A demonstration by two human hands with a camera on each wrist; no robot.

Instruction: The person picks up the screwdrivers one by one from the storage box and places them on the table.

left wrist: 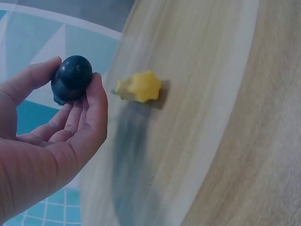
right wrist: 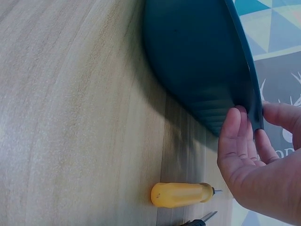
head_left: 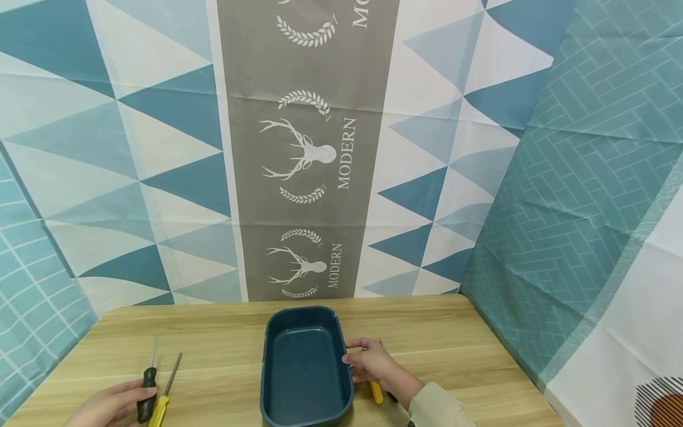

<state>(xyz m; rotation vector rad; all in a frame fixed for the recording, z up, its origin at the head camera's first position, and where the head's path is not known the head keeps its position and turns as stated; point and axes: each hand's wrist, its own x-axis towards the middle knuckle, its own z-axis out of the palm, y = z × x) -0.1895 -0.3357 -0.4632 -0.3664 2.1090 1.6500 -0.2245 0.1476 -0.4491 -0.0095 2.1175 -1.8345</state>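
My left hand (head_left: 114, 404) pinches the black handle of a screwdriver (head_left: 146, 394) between thumb and fingers, its thin shaft pointing away from me. In the left wrist view the round end of the black handle (left wrist: 74, 75) faces the camera, raised over the table. Just to its right lies a yellow-handled screwdriver (head_left: 158, 411) on the wood. My right hand (head_left: 377, 366) grips the right side rim of a deep blue rectangular tray (head_left: 304, 373), thumb on top and fingers against the outer wall. The tray's inside shows bare.
Right of the tray, partly under my right hand, lies a yellow-handled tool (right wrist: 181, 195) with a thin metal shaft. Beside it is a black-handled tool (right wrist: 194, 222), partly out of frame. The wooden table (head_left: 219, 338) ends at a patterned cloth backdrop (head_left: 299, 148).
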